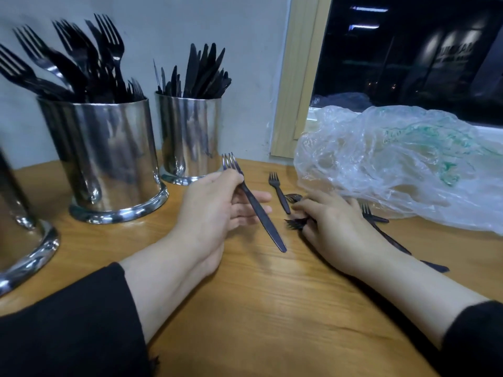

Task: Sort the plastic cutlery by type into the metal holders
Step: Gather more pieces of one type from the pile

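Wooden table point(258, 308); right hand point(334, 221) hides gripped forks point(295, 223).

A warm, orange-brown wood-grain surface point(272, 308) runs back to a plain pale grey painted wall point(245, 28). At the right, a window with a light beige wooden frame point(296, 77) shows dark night glass point(408, 63) carrying faint reflections of ceiling strip lights. A white sill point(490, 131) lies along its foot. The lighting is dim and cool.
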Motion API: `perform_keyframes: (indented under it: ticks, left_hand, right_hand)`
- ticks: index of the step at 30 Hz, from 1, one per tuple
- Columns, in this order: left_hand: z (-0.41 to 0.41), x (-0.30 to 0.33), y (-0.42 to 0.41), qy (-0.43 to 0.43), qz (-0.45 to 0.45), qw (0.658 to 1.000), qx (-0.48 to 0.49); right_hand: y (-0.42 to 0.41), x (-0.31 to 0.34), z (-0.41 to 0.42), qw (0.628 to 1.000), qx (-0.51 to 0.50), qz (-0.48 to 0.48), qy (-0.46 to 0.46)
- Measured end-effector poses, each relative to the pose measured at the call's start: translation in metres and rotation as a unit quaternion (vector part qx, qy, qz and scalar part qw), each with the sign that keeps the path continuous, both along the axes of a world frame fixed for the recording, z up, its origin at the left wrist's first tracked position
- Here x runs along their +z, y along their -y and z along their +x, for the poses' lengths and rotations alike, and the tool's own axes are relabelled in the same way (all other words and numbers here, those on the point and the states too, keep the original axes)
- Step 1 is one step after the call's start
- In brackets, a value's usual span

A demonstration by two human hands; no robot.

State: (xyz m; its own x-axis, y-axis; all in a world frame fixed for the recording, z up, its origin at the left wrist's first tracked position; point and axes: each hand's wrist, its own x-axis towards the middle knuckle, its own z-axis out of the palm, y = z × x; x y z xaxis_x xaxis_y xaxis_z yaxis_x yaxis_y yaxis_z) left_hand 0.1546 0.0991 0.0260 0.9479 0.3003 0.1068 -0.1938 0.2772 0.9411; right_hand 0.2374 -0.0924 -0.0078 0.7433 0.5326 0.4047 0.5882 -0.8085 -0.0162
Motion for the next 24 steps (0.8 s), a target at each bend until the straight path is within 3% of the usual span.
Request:
perform_keyframes:
  ticks: [6,15,24]
  left_hand:
    - [0.003,-0.002,-0.005,0.001,0.002,1.0,0.0]
    - [0.007,-0.007,-0.007,-0.014,0.005,0.999,0.046]
    - [0.007,-0.012,-0.001,-0.032,0.037,0.998,0.027]
  right_hand:
    - [0.002,-0.002,0.003,0.999,0.019,-0.021,-0.029]
    - [0.001,-0.001,-0.009,0.999,0.017,0.019,-0.037]
    - [0.0,0.0,-0.015,0.998,0.013,0.048,-0.027]
